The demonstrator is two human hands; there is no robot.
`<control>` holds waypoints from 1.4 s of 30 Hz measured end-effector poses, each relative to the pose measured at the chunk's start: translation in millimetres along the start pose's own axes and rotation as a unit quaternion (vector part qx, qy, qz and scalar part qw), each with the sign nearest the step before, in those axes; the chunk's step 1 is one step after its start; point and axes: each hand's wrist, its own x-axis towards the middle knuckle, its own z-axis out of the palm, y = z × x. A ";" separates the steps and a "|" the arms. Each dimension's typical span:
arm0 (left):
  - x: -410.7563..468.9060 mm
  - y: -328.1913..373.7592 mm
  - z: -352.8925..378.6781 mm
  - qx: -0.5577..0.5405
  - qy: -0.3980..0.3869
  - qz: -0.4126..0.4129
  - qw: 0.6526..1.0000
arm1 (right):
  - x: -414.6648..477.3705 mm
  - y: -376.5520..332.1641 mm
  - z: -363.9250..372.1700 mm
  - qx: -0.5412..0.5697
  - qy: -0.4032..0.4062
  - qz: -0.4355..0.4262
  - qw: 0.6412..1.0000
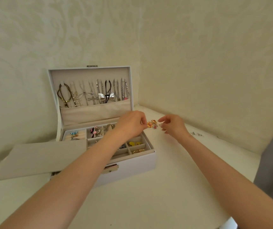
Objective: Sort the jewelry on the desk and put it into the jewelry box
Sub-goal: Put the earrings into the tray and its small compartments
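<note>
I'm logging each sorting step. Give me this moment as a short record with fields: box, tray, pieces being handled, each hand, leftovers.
box: white rectangular jewelry box, lid open upright, chain necklaces hung inside lid
tray: compartments partly filled, yellow pieces front right
handled: small gold and pink jewelry pieces, right of box, between the hands
left hand: fingertips at the pieces; grip unclear
right hand: beside them, holds nothing
leftovers: tiny silver pieces on white desk, farther right
</note>
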 end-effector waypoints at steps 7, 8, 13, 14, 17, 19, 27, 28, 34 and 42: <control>58.5 3.4 28.9 0.083 0.003 0.027 0.996 | 25.6 32.1 5.8 0.055 0.044 -0.013 0.997; 65.0 3.5 33.8 0.087 -0.012 0.029 0.996 | 26.7 32.4 6.9 0.053 0.039 -0.024 0.998; 89.0 6.4 50.2 0.128 -0.063 0.028 0.989 | 32.9 32.0 10.5 0.044 0.005 -0.079 0.996; 90.9 7.5 51.8 0.134 -0.064 0.026 0.989 | 34.2 32.4 10.7 0.035 -0.002 -0.086 0.996; 92.7 9.0 55.5 0.153 -0.063 0.022 0.986 | 36.5 33.2 12.9 -0.003 -0.021 -0.102 0.995; 92.9 8.7 57.2 0.164 -0.066 0.021 0.984 | 37.6 33.7 14.7 -0.016 -0.018 -0.104 0.994; 90.7 6.1 55.5 0.177 -0.102 0.032 0.978 | 30.3 34.8 11.4 0.003 -0.017 -0.072 0.997; 88.8 5.9 53.9 0.171 -0.101 0.035 0.980 | 28.0 34.2 9.8 0.016 -0.016 -0.062 0.998; 56.8 2.8 7.5 0.062 -0.072 0.032 0.995 | 3.6 11.0 -7.6 0.132 -0.036 -0.024 0.990; -28.2 -19.5 -70.5 0.000 -0.178 -0.044 0.983 | -54.0 -85.0 -12.5 0.083 -0.233 -0.105 0.963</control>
